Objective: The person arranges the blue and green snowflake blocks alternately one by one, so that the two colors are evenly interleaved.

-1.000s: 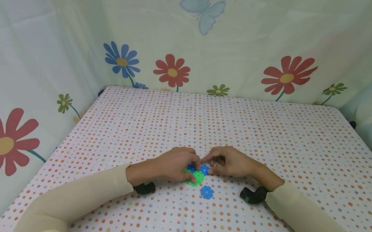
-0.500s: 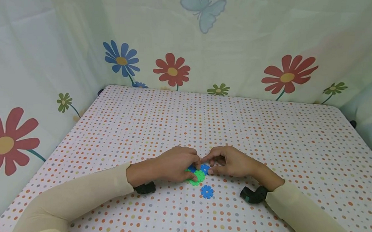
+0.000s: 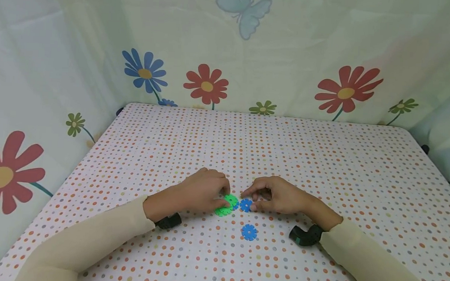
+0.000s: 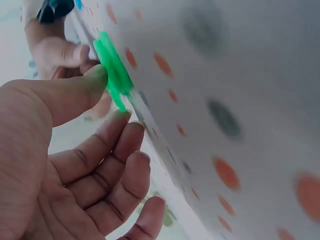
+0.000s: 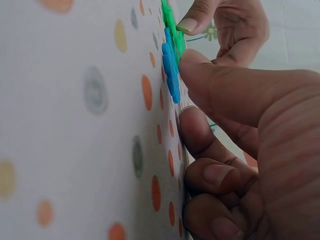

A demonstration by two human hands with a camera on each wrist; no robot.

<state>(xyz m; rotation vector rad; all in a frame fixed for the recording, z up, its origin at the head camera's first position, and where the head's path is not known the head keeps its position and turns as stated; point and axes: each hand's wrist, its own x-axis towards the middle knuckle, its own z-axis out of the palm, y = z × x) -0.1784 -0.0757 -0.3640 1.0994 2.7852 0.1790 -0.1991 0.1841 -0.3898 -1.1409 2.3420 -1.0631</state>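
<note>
Between thumb and forefinger, my left hand pinches a green notched disc at the table's near middle. Under it lies a second green notched disc, and the edge of a blue one peeks out. In the left wrist view the green disc has the thumb on its face and the forefinger at its rim. My right hand rests on the table with loosely bent fingers. Its thumb tip is right at the edge of a flat blue notched disc, visible edge-on as a blue disc in the right wrist view.
Another blue notched disc lies nearer the person. Dotted cloth covers the table, and flower-printed curtains hang behind and beside it. A black wrist device sits under the right wrist.
My left hand has moved left and slightly away from the person, taking the green discs and the blue one under them along. The right hand has stayed by its blue disc.
</note>
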